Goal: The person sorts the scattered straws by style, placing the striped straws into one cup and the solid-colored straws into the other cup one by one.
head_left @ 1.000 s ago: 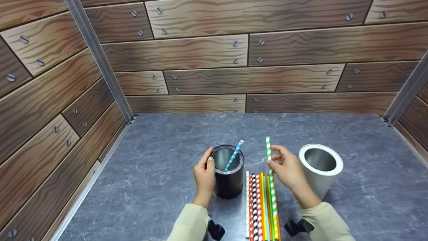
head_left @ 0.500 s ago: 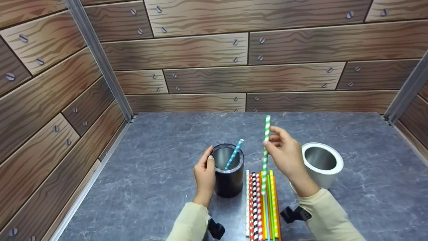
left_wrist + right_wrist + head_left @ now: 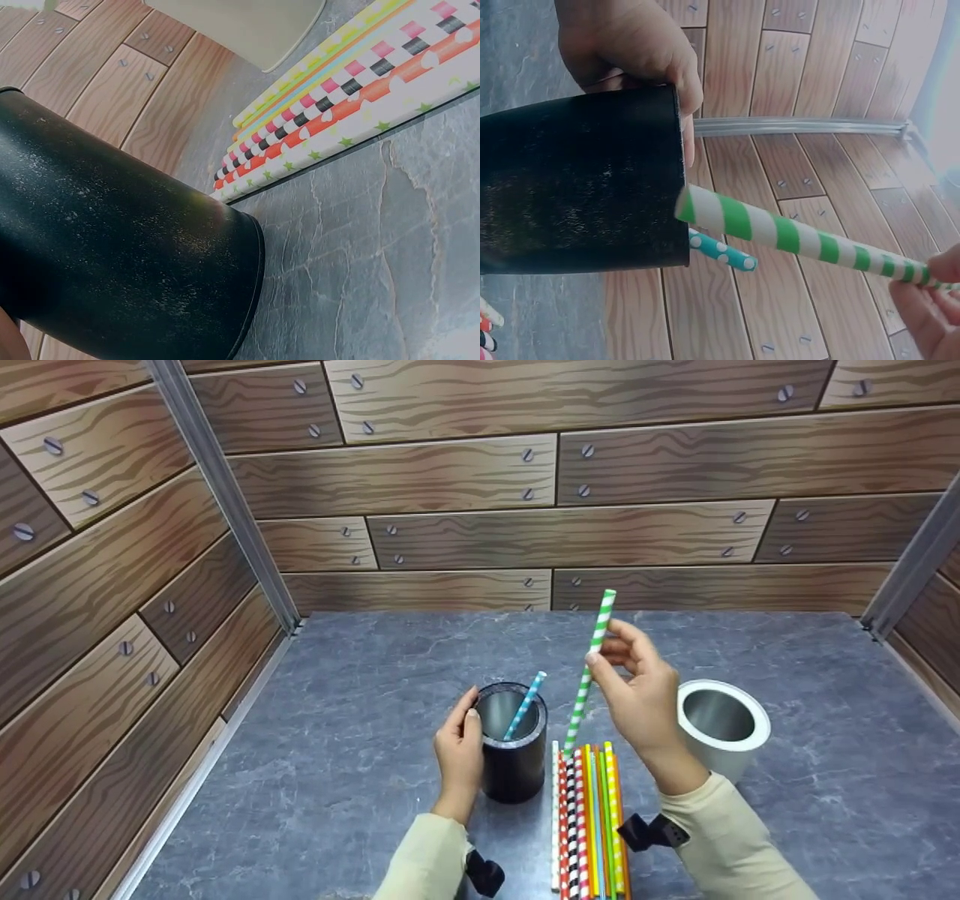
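Note:
My left hand (image 3: 459,750) holds a black cup (image 3: 514,776) upright by its left side, fingertips at the rim. Inside leans a blue straw with white dots (image 3: 526,703), its top poking out past the rim. My right hand (image 3: 637,690) pinches a green-and-white striped straw (image 3: 581,697) between thumb and fingers, raised and tilted. In the right wrist view, the lower end of that striped straw (image 3: 787,232) overlaps the edge of the black cup (image 3: 585,180). The left wrist view shows mostly the dark wall of the cup (image 3: 120,232).
Several patterned and plain paper straws (image 3: 589,825) lie side by side on the grey marbled table (image 3: 337,750), right of the black cup. A white cup (image 3: 761,727) stands behind my right wrist. Wood-patterned walls (image 3: 450,472) enclose the back and sides.
My right hand has lifted the green-striped straw from the row, up and away, and its lower end has swung left toward the black cup. The left hand stays on the cup.

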Tool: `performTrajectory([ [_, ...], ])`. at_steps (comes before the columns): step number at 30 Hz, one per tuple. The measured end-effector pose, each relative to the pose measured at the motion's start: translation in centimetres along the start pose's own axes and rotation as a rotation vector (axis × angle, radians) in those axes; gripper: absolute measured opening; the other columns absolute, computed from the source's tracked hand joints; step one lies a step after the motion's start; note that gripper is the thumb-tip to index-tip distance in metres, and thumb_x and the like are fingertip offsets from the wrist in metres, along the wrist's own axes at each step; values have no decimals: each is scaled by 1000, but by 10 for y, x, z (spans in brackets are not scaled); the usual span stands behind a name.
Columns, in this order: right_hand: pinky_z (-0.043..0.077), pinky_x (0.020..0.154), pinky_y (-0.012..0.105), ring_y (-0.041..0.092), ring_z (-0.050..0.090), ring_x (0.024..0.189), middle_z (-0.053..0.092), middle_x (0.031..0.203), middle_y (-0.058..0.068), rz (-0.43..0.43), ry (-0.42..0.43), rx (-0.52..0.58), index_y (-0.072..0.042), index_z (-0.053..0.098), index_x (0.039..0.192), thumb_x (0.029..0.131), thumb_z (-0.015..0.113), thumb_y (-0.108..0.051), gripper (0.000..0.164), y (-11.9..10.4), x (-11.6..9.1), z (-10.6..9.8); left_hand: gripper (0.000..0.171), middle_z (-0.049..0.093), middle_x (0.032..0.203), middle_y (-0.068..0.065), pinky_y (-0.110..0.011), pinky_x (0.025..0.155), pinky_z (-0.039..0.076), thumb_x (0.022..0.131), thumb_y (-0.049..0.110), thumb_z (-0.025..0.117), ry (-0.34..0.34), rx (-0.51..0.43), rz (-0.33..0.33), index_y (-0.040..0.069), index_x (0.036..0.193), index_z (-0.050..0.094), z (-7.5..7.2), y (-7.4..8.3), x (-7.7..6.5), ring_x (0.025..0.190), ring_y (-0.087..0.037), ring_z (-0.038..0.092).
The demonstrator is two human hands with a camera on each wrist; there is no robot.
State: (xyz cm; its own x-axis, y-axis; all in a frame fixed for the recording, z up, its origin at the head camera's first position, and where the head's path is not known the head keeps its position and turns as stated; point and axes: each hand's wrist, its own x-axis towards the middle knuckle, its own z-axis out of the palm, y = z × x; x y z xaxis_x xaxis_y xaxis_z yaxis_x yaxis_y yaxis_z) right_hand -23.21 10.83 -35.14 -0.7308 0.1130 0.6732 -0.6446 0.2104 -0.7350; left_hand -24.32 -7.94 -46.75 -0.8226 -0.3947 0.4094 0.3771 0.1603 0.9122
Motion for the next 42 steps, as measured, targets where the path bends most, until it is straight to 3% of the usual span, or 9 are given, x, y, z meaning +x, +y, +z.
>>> performTrajectory([
  [4,53,59,16,4,62,77,64,88,9,-111,38,41,10,54,115,81,63,8,34,-2,0,5,29,60,119,-21,-41,98,44,90,-4,47,1,0,-7,-7,117,60,1,0,1,117,-33,53],
  [8,53,59,17,8,63,77,64,87,7,-183,86,100,10,53,114,80,63,10,35,-3,-1,8,30,61,120,-15,-37,98,44,92,0,48,1,8,-6,-2,118,61,1,0,1,117,-28,53],
  [19,55,65,22,13,63,80,62,92,0,-248,168,247,17,44,111,84,64,-3,39,6,-10,24,30,61,121,-14,-35,98,44,92,3,49,3,-5,7,0,119,62,0,-2,0,117,-25,54],
  [30,54,70,22,13,62,80,61,91,4,-214,169,243,16,43,111,85,64,-3,39,26,-22,39,30,62,120,-14,-34,96,46,92,2,49,4,-14,23,0,119,61,0,-3,0,115,-25,55],
  [37,54,67,20,12,62,80,60,90,2,-182,140,204,13,45,112,83,62,6,35,35,-30,44,30,61,120,-14,-35,96,46,92,2,49,0,-24,31,-1,119,61,0,-2,-1,115,-26,55],
  [42,54,63,18,10,62,80,60,88,9,-169,116,162,11,46,113,80,60,14,37,39,-35,45,30,62,119,-15,-34,95,46,92,2,48,8,-5,24,-2,119,61,-1,-2,-1,115,-26,56],
])
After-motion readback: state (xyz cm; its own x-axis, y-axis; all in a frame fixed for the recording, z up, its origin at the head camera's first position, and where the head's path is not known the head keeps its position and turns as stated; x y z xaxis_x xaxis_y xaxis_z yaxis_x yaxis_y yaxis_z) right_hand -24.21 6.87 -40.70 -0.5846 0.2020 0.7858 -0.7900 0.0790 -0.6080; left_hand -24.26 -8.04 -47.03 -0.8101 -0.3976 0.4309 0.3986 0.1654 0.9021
